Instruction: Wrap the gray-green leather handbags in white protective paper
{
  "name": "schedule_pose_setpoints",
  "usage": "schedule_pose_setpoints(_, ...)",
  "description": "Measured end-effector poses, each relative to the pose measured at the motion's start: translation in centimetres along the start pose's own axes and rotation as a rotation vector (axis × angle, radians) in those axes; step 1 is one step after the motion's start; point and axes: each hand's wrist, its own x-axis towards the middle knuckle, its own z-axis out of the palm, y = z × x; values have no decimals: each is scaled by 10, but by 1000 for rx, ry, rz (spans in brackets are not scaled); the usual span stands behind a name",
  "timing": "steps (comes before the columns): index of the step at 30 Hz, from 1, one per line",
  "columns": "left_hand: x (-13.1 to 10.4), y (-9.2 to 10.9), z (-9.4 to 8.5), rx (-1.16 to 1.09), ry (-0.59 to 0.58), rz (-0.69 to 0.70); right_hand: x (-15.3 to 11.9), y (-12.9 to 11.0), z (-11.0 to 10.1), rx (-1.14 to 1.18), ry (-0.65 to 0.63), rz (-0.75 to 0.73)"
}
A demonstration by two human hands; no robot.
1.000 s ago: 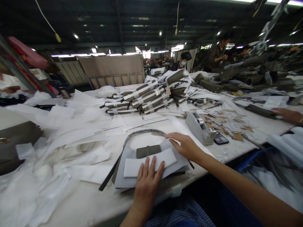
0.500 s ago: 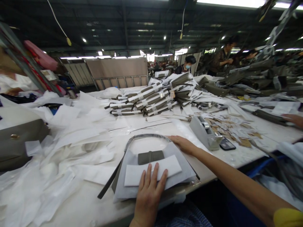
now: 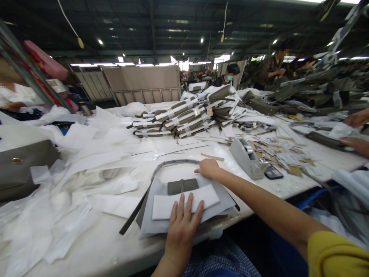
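Note:
On the table in front of me lies an olive-grey handbag, with a sheet of white tissue paper (image 3: 147,221) spread over it. A small olive flap or tab (image 3: 183,186) shows above a folded white foam strip (image 3: 165,207). My left hand (image 3: 183,227) rests flat on that strip, fingers spread. The bag's wrapped handle (image 3: 170,162) arches away from me. At its right side my right hand (image 3: 209,168) is curled closed over the handle; most of its fingertips are hidden. A dark strap (image 3: 134,215) sticks out at the left.
Beyond the bag is a pile of wrapped bags (image 3: 184,117). A tape dispenser (image 3: 248,157), a phone (image 3: 273,171) and scattered tags (image 3: 288,154) lie to the right. Loose white sheets (image 3: 109,165) and another olive bag (image 3: 25,169) are at left. Co-workers' hands (image 3: 359,117) show far right.
My right hand has shifted slightly left along the handle, its fingers going from stretched to curled. A thin tan strip now shows beyond it. My left hand stays on the foam.

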Motion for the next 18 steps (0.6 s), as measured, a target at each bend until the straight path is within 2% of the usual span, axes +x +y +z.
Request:
schedule_pose_setpoints(3, -2, 2, 0, -5, -18, -11, 11, -11, 1, -66, -99, 99)
schedule_pose_setpoints(8, -2, 2, -3, -16, -49, -14, 20, -15, -1, -54, -196, 164)
schedule_pose_setpoints(14, 0, 1, -6, -9, -54, -1, 26, -3, -1, 123, -278, 152)
schedule_pose_setpoints(18, 2, -2, -7, 1, -69, 12, 23, 9, 1, 303, -243, 100)
